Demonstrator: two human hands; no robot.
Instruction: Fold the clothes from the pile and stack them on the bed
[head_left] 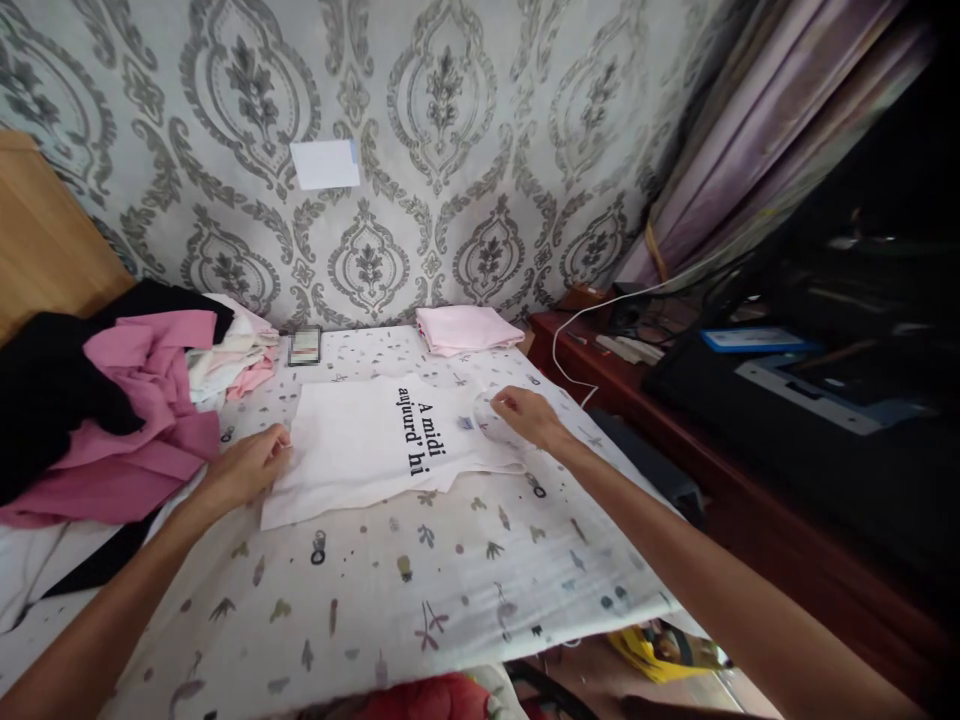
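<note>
Black, limp cloth garment (pixel 45 385) at far left, bunched against a rumpled dusty-pink cloth garment (pixel 161 400); just behind, a loose pile of white and pale pink fabric (pixel 240 355). Right beside this heap, the closest crowding anywhere about, a bare left hand (pixel 244 468), fingers curled narrow at the hem edge of a flat white cloth shirt with black lettering (pixel 345 440). No telling, at this size, between a pinch of cloth and a mere touch.

Beyond the hem, a small dark-framed rectangular card (pixel 305 347), near but apart from the shirt. Underneath everything central, a white cloth sheet with small printed motifs (pixel 360 610).

Long axis of the shirt running left to right between the two hands, hem toward the left one, neckline toward the right one; lettering turned sideways, nearer the right end. Past the far edge, toward the wall, a folded pale pink cloth (pixel 469 330), well apart from the hem.

At the neckline, a bare right hand (pixel 529 415), fingers drawn together in a small gap; cannot tell any hold on the collar. Farther right, a thin white cable (pixel 556 350) and a dark red wooden cabinet (pixel 772 540), both apart from the shirt.
</note>
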